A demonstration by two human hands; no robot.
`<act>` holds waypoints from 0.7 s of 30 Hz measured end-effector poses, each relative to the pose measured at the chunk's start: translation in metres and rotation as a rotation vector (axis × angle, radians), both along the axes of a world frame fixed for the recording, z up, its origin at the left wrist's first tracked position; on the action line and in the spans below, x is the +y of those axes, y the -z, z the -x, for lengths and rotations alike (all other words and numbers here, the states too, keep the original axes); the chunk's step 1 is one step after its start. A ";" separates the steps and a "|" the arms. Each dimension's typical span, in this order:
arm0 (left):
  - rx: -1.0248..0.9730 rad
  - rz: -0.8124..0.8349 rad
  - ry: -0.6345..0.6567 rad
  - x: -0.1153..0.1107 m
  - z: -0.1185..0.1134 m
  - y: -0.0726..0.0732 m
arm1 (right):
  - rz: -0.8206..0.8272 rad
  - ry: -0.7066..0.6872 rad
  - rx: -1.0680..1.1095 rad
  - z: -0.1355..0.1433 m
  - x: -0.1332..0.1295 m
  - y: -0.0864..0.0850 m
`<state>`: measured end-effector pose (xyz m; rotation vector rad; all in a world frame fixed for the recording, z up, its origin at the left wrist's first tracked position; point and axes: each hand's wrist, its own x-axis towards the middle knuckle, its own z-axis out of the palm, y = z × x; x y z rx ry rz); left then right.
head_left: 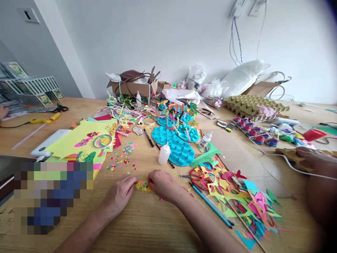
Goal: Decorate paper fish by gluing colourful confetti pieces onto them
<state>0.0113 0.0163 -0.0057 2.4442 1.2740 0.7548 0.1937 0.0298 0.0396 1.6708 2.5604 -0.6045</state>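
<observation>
A small yellow paper fish [143, 186] with coloured dots lies at the table's front, between my two hands. My left hand [123, 191] pinches its left end, fingers pressed together. Over its right end, my right hand [163, 185] is closed with curled fingers that hide that part of the fish. Just beyond them stands a white squeeze bottle [164, 154]. Coloured paper dots [126, 156] are scattered to the upper left of the hands. Behind the bottle lie blue egg-crate-like paper pieces [181, 151].
Paper scraps [252, 200], blue-barrelled pencils [210, 203] and red-handled scissors [196, 174] lie right. Yellow sheets [76, 137] with a tape roll [102, 141] lie left. A glue bottle [205, 140] leans behind. Another person's hand [308, 158] is at the right edge, near egg cartons.
</observation>
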 end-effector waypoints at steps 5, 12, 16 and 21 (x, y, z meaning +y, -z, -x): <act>0.001 -0.003 -0.012 -0.002 -0.001 0.000 | 0.005 -0.017 -0.032 0.002 0.000 -0.002; 0.002 0.020 -0.016 -0.002 0.001 0.002 | -0.001 -0.032 -0.065 0.003 0.003 -0.002; 0.004 0.025 -0.018 -0.001 0.001 0.003 | 0.005 -0.033 -0.074 0.003 0.003 -0.002; 0.007 0.028 -0.024 -0.001 -0.001 0.002 | 0.015 -0.038 -0.074 0.003 0.003 -0.004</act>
